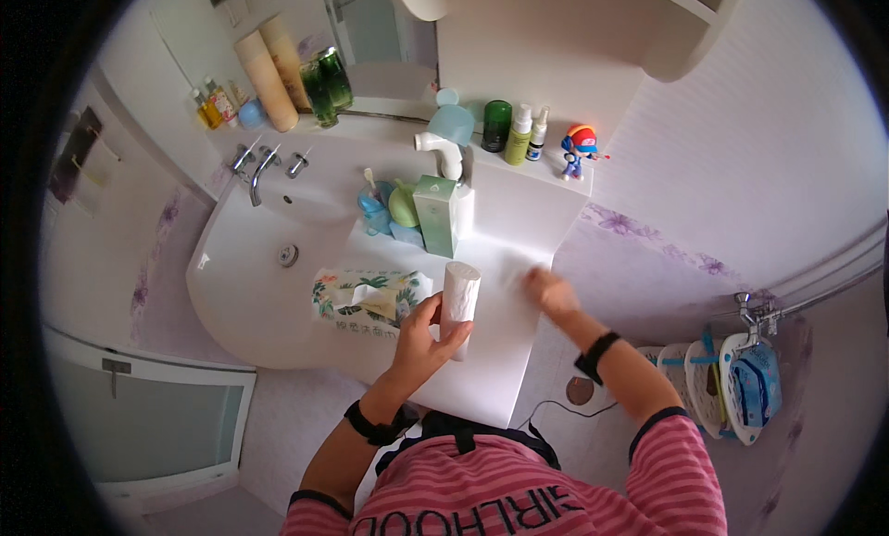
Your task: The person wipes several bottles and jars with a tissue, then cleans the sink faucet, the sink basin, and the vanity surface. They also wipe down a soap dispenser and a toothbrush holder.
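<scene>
My left hand [426, 349] is wrapped around a white cylindrical bottle [460, 293] with an embossed surface, held upright over the white counter [491, 378]. Just left of it lies a soft pack of tissues [338, 300] with a leafy print, one sheet sticking out of its top. Behind the bottle a tall pale green box [436, 219] stands on the counter. My right hand [553, 293] is above the counter's right edge, apart from the bottle. Motion smears its fingers, so whether it holds anything is unclear.
A washbasin [231, 286] with a chrome tap [263, 175] lies to the left. Blue and green cups [375, 212] stand behind the tissues. On the back ledge are several bottles [519, 133] and a toy figure [576, 151]. A white rack [732, 388] hangs at the right.
</scene>
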Demonstrator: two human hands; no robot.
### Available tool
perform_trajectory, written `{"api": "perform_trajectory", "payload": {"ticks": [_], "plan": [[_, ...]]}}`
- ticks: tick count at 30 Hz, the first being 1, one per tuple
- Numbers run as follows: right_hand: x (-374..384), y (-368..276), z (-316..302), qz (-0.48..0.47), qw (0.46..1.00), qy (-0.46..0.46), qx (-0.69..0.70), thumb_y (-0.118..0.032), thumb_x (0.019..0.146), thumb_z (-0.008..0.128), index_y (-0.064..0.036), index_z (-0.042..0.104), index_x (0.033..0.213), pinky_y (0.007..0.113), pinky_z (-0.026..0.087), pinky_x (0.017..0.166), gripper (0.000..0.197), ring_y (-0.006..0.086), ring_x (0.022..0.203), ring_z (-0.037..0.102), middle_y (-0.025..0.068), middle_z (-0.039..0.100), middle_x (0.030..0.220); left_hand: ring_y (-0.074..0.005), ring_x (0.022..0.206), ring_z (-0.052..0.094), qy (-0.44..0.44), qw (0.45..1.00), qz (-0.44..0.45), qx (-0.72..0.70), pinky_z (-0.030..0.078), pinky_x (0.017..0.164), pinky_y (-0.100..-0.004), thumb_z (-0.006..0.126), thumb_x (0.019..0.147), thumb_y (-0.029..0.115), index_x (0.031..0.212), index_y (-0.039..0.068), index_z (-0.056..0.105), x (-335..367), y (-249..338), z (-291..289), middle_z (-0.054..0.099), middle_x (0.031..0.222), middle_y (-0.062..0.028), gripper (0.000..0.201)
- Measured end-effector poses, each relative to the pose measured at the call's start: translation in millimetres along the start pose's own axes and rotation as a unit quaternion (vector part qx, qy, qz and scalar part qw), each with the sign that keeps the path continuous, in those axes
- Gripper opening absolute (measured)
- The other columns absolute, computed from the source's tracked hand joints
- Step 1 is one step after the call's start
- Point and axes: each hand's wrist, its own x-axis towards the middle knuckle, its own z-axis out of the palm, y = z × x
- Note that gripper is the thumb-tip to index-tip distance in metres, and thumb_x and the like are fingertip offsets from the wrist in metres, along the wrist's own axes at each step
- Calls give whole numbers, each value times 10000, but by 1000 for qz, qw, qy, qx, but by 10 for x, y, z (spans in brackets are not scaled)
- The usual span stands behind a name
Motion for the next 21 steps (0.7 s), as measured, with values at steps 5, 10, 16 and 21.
{"api": "perform_trajectory", "payload": {"ticks": [5,10,16,21], "plan": [[155,305,155,16,978,206,-31,-186,886,513,-56,608,976,328,524,705,184,256,814,609,103,584,919,-245,767,634,-24,999,6,21,503,680,-324,711,764,209,1063,-43,548,118,1,222,628,875,-164,424],[-1005,356,885,-386,916,73,-76,-148,834,567,-64,629,983,340,509,690,183,253,795,598,89,581,895,-298,826,625,-39,995,-38,77,499,698,-354,700,766,217,1082,-30,529,286,-34,363,613,934,-190,436],[-733,748,668,-351,932,89,6,-145,842,589,-63,628,971,318,496,626,158,231,738,588,76,577,875,-328,844,562,-85,942,64,319,481,719,-404,705,741,204,1070,-21,487,661,-266,784,543,943,-176,454],[71,1210,168,-76,954,290,-3,-146,863,585,-22,614,982,328,486,621,174,251,745,607,120,617,872,-321,913,544,-146,887,26,437,462,789,-403,699,752,199,1123,5,468,944,-379,1067,510,1015,-160,479]]}}
